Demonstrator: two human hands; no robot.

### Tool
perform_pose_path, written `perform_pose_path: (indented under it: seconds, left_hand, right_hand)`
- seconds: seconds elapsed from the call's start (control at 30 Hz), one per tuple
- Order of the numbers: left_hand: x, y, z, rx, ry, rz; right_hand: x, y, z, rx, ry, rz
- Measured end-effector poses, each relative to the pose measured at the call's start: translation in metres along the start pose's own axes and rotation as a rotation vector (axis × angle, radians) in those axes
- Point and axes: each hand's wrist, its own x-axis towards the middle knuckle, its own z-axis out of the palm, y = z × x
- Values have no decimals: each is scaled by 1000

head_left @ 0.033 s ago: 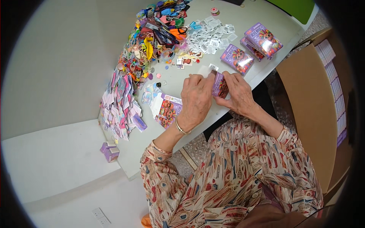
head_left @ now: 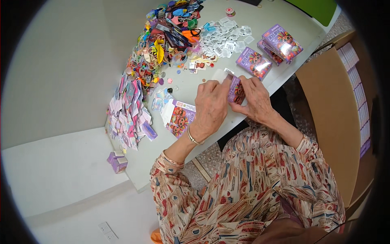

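A small purple box [head_left: 237,90] with a colourful printed character is held upright between my hands near the table's front edge. My right hand [head_left: 256,101] grips its right side, the thumb underneath and the fingers on top. At its upper left edge are the fingertips of my left hand [head_left: 211,101], bent and pressed to the box; the contact is partly hidden. Beneath my left wrist lies a flat purple carton [head_left: 180,118] with a white flap folded out. A single purple box [head_left: 254,63] lies beyond my right hand, beside a stack of similar boxes [head_left: 284,42].
Small white printed slips [head_left: 225,38] are spread at the far middle. Along the wall are piled colourful trinkets [head_left: 158,51] and pink-and-white packets [head_left: 132,107]. An open cardboard carton [head_left: 327,87] stands right of the table, packed with purple boxes. A small purple box [head_left: 118,162] sits off the left corner.
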Motion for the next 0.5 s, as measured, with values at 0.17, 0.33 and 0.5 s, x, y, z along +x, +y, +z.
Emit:
perform_pose_path:
  seconds: [0.17,0.33,0.5]
  left_hand:
    - [-2,-13,-15,-263,126,-169]
    - [-24,-145,-11,-413,263,-549]
    - [-53,-211,-3,17,32,-487]
  right_hand:
    - [1,5,8,37,12,13]
    - [2,11,13,41,107,-4]
    - [3,11,18,46,75,23]
